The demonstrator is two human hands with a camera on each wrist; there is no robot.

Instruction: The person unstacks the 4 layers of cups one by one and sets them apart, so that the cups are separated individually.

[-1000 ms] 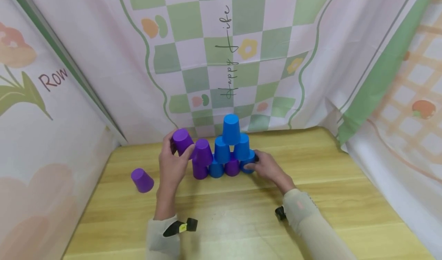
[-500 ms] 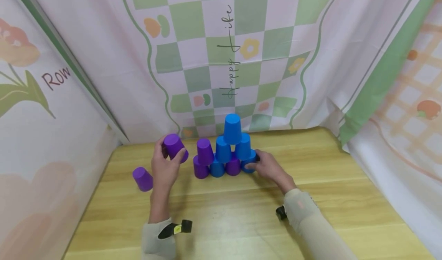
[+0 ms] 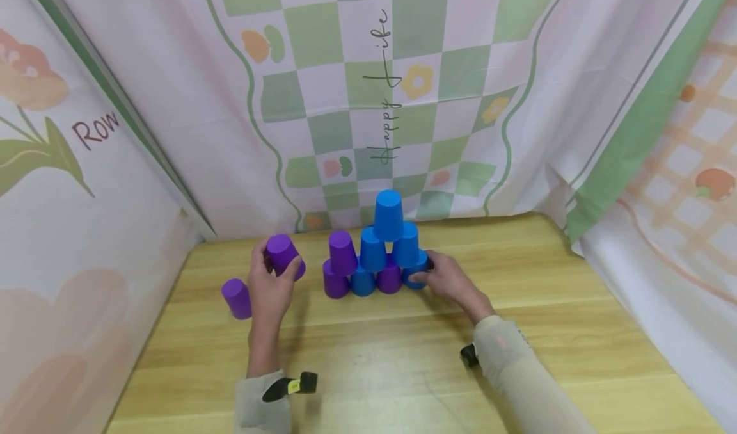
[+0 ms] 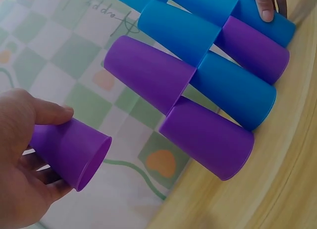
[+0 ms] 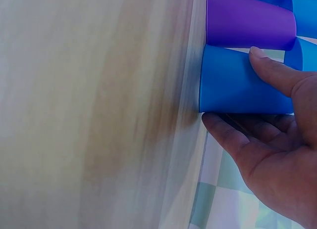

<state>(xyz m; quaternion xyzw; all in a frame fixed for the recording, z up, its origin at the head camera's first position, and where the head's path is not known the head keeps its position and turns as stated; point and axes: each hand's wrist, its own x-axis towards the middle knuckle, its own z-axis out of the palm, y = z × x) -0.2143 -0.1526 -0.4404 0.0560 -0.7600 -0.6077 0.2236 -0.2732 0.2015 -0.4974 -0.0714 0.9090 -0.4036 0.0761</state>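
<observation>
Fingers [image 4: 60, 189] of the left hand [image 3: 270, 294] grip a purple cup [image 3: 281, 255], farther from the stacked cups [image 3: 373, 251] than before.

a purple cup [image 3: 282, 253] is held mouth down left of the cup stack [image 3: 373, 249]: four below, alternating purple and blue, three midway, one blue cup [image 3: 389, 215] on top. another purple cup [image 3: 236, 298] stands farther left.

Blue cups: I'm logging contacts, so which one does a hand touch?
The rightmost blue cup in the bottom row; the right hand holds it, no hand touches the other blue cups.
</observation>
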